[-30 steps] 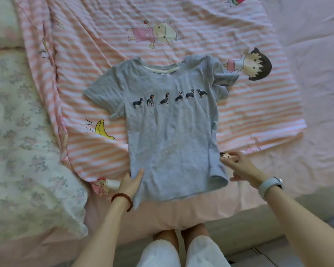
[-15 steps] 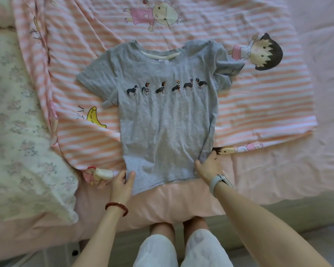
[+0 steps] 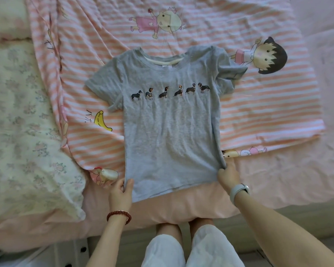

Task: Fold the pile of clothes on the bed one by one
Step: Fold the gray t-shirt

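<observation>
Where tee [image 3: 168, 132] lies flat, front up, on striped cloth [image 3: 258, 112] over bed [image 3: 297, 180]: left hand [image 3: 121, 193] pinching lower left hem corner, right hand [image 3: 228, 177] gripping lower right corner.

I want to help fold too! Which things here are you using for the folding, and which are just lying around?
For the folding:
grey T-shirt with little dogs, spread flat
left hand pinching its bottom left corner
right hand gripping its bottom right corner

Just lying about:
pink striped cartoon sheet under the shirt
floral quilt on the left
plain pink bedsheet
</observation>
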Demonstrator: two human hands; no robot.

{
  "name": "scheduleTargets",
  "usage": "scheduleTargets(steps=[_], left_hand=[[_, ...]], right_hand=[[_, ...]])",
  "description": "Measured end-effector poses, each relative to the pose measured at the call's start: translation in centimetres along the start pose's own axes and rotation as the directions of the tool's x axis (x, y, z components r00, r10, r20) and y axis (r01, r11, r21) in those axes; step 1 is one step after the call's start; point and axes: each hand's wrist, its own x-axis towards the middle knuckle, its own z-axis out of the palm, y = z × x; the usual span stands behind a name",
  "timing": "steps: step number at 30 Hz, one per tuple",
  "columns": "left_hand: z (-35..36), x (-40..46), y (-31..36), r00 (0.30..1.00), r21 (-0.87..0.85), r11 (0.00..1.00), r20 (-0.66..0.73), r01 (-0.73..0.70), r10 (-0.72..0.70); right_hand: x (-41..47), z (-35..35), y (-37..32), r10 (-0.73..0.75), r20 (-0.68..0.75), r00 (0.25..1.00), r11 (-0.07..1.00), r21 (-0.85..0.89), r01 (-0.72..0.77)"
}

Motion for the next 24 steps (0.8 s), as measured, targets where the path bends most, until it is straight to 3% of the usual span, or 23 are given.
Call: scheduleTargets(steps=[3, 5, 10, 12, 14, 17, 21, 24], left_hand=[[-0.7, -0.6, 0.2, 0.998, -0.038, 0.999, 0.056, 0.003, -0.001], [-0.9, -0.7, 0.0, 0.996, -0.071, 0.996, 0.084, 0.046, -0.04], [0.5, 0.0, -3.2, 0.931, -0.013, 0.932, 0.045, 0.362, -0.361], [0.9, 0.1, -3.7, 0.908, 0.065, 0.909, 0.049, 0.412, -0.415], [0.7, 0.5, -3.6, 0.902, 0.176, 0.891, 0.034, 0.419, -0.43], [0.3, 1.1, -2.4, 0.946, 0.331, 0.89, -0.029, 0.315, -0.324], [0.8, 2.7, 2.2, 0.99, 0.462, 0.886, -0.137, 0.044, 0.022], [2.6, 4.2, 7.1, 0.965, 0.483, 0.853, -0.052, -0.199, 0.255]], right_hand=[[-0.4, -3.1, 1.9, -0.031, -0.062, 0.998, 0.958, 0.283, 0.047], [-0.3, -4.2, 3.3, -0.006, -0.073, 0.997, 0.931, 0.363, 0.032], [-0.1, -3.8, 6.5, 0.24, 0.107, 0.965, 0.913, 0.313, -0.261], [0.1, -3.5, 6.9, 0.314, 0.141, 0.939, 0.887, 0.308, -0.343], [0.2, -3.5, 6.8, 0.307, 0.125, 0.944, 0.917, 0.228, -0.328], [0.3, -4.2, 5.7, 0.184, 0.031, 0.982, 0.974, 0.131, -0.187], [1.7, -5.8, 0.5, -0.006, -0.132, 0.991, 0.977, 0.21, 0.034], [3.6, -7.0, -5.0, -0.117, -0.121, 0.986, 0.905, 0.395, 0.156]])
